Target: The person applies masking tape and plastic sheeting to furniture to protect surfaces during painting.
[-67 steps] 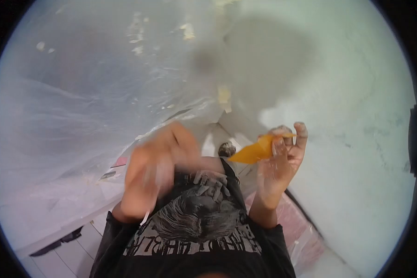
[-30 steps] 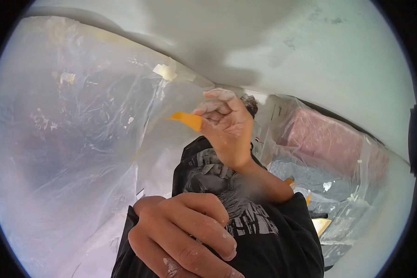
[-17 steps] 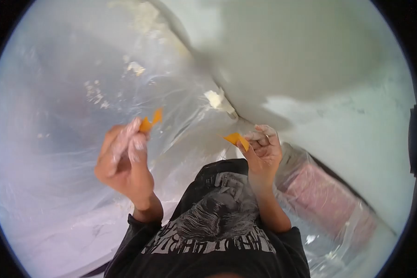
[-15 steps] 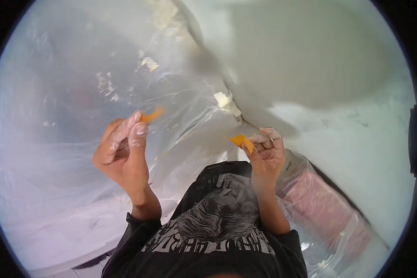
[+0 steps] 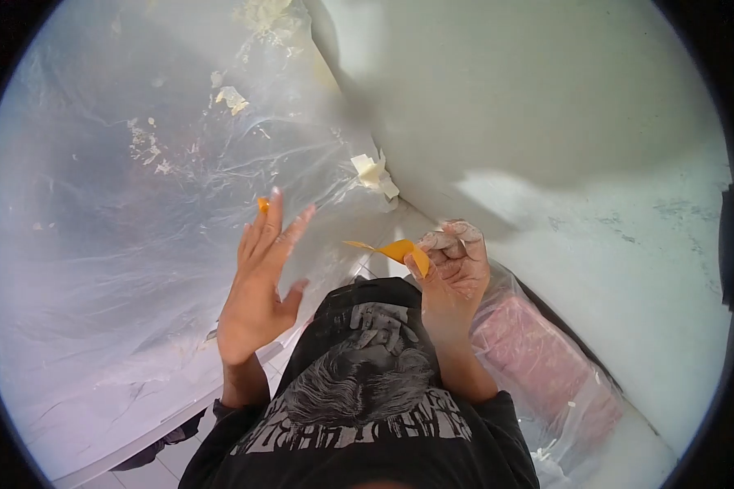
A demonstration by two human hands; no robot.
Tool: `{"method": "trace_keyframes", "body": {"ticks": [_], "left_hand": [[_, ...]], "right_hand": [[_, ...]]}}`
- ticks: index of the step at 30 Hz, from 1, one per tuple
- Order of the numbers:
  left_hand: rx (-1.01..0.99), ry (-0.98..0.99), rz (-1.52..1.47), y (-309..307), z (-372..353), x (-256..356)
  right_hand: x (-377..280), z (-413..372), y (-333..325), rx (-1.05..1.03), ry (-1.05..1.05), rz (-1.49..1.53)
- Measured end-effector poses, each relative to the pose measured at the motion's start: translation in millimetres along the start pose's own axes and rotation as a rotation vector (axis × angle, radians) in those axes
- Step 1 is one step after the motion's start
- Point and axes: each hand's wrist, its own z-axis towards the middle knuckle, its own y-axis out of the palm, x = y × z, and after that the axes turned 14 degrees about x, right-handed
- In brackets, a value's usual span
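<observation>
My right hand point(image 5: 455, 269), white with dust on its fingers, pinches a curled orange-yellow paper strip point(image 5: 398, 249) between thumb and fingers. The strip's thin end points left, in front of my black shirt. To the left, my left hand point(image 5: 259, 281) has its back turned up and its fingers spread, with white on the fingertips. A small orange scrap point(image 5: 263, 204) shows right at the fingertips of that hand, over the plastic sheeting point(image 5: 81, 285).
A pale wall point(image 5: 563, 106) rises along the right. Crumpled cream tape point(image 5: 373, 174) sits at the sheeting's edge, and a cream flake point(image 5: 232, 99) lies farther off. Beside me on the right stands a pink block point(image 5: 542, 354) wrapped in clear plastic. White floor tiles point(image 5: 159, 471) show at lower left.
My left hand has opened from a pinch on an orange piece, turned its back up and moved right. The right hand keeps its strip, which extends farther left. The view has shifted slightly.
</observation>
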Motion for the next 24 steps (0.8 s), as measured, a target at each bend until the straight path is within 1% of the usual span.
{"method": "trace_keyframes", "body": {"ticks": [1, 3, 4, 5, 7, 8, 10, 11, 13, 15, 16, 18, 19, 21, 23, 24], "left_hand": [[0.021, 0.117, 0.123, 2.3, -0.1, 1.0], [-0.146, -0.446, -0.643, 6.5, -2.2, -6.3], [-0.15, -0.443, -0.651, 4.7, 1.1, -4.2], [-0.252, -0.718, -0.621, -0.5, 8.4, 1.4], [-0.359, -0.988, -0.583, 5.5, 11.6, 5.4], [-0.08, -0.504, -0.556, 18.3, 8.2, 2.7], [0.188, -0.019, -0.507, 29.7, 7.1, 3.2], [0.252, -0.012, -0.44, 31.9, 9.6, 5.2], [0.311, -0.001, -0.379, 38.0, 6.7, -5.1], [0.122, -0.321, -0.865, 47.8, -3.3, -29.8], [0.122, -0.318, -0.864, 50.7, -5.1, -33.3], [0.132, -0.417, -1.047, 52.5, -4.9, -33.6], [0.141, -0.417, -1.037, 50.7, -4.4, -33.0], [-0.052, -0.542, -1.473, 42.5, -2.5, -24.2], [-0.19, -0.589, -1.598, 18.9, -1.3, 3.9], [-0.271, -0.469, -1.655, 7.9, -3.9, 13.9]], "right_hand": [[-0.7, 0.8, -0.8, -0.01, -0.012, 0.022], [-2.6, 0.4, -1.0, 0.003, -0.011, 0.027], [-3.3, 0.0, -0.9, 0.014, -0.006, 0.042], [-4.4, -0.5, -1.1, 0.018, -0.012, 0.037], [-5.5, -2.0, -1.2, 0.008, -0.05, 0.035], [-5.5, -2.3, -0.8, 0.012, -0.056, 0.033], [-5.8, -4.2, -0.3, 0.035, -0.049, 0.056], [-6.5, -4.5, 0.1, 0.037, -0.054, 0.055], [-6.6, -7.1, 0.1, 0.072, -0.059, 0.047], [-11.3, -11.0, 4.0, 0.104, -0.049, 0.047], [-13.0, -12.7, 6.3, 0.132, -0.034, 0.049], [-13.7, -14.6, 7.1, 0.146, -0.059, 0.019], [-12.5, -14.8, 7.6, 0.158, -0.082, -0.012], [-11.1, -16.6, 7.0, 0.171, -0.08, 0.016], [-13.0, -18.0, 5.7, 0.208, -0.072, 0.015], [-14.1, -18.5, 7.5, 0.198, -0.071, 0.006]]}}
